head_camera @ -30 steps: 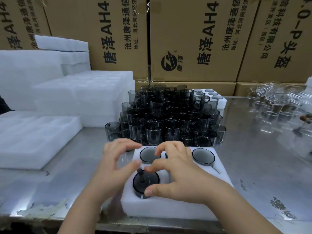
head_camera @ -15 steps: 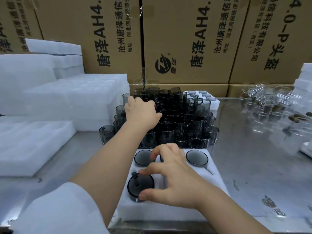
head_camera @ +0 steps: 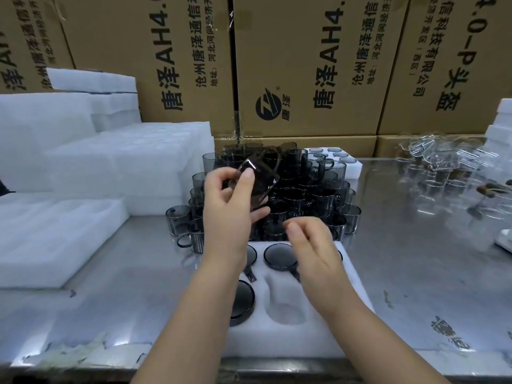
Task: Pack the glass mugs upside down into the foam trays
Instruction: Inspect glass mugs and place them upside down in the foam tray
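Note:
A white foam tray point(head_camera: 352, 295) lies on the steel table in front of me. Dark glass mugs sit upside down in its pockets, one at the near left point(head_camera: 242, 302) and one in the far middle point(head_camera: 279, 256). The near middle pocket point(head_camera: 285, 303) holds nothing. My left hand point(head_camera: 230, 200) holds a smoky glass mug point(head_camera: 259, 180) tilted in the air above the stack of dark mugs point(head_camera: 304, 198). My right hand point(head_camera: 310, 245) hovers over the tray's far row with fingers loosely apart, holding nothing.
Stacks of white foam trays point(head_camera: 110, 167) fill the left side, one flat tray point(head_camera: 55, 236) nearer. A filled foam tray point(head_camera: 343, 162) sits behind the stack. Clear glassware point(head_camera: 443, 173) crowds the right. Cardboard boxes point(head_camera: 304, 65) wall the back.
My left hand took a mug from the stack and lifted it, tilted. My right hand rose off the near left mug in the tray.

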